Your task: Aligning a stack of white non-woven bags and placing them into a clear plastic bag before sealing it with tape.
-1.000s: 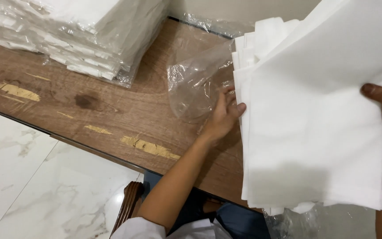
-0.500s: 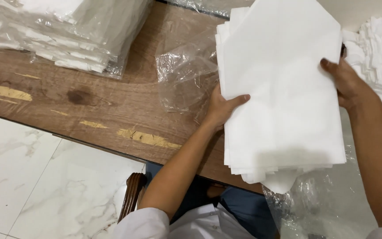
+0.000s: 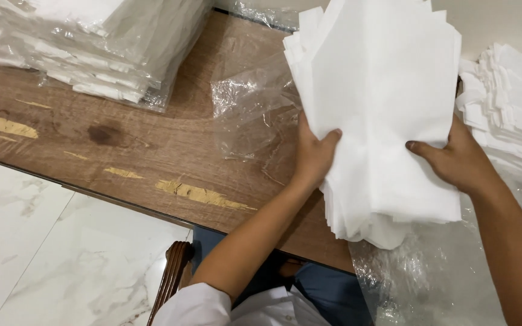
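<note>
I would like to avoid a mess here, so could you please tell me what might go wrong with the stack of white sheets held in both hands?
1. The stack of white sheets is held only at its sides by the left hand and right hand; its uneven lower edges could fan out and slip.
2. The loose clear plastic bag beside it might snag or slide on the wooden table.
3. The lower end overhangs the table edge, so dropped sheets may land on the floor.

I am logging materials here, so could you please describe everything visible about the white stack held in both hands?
The white stack is many thin, fabric-like sheets, edges slightly uneven, corners fanning out at its top and bottom. It is held tilted over the wooden table, the left hand gripping its left edge, the right hand its right edge. Its lower end overlaps clear plastic wrap.
</note>
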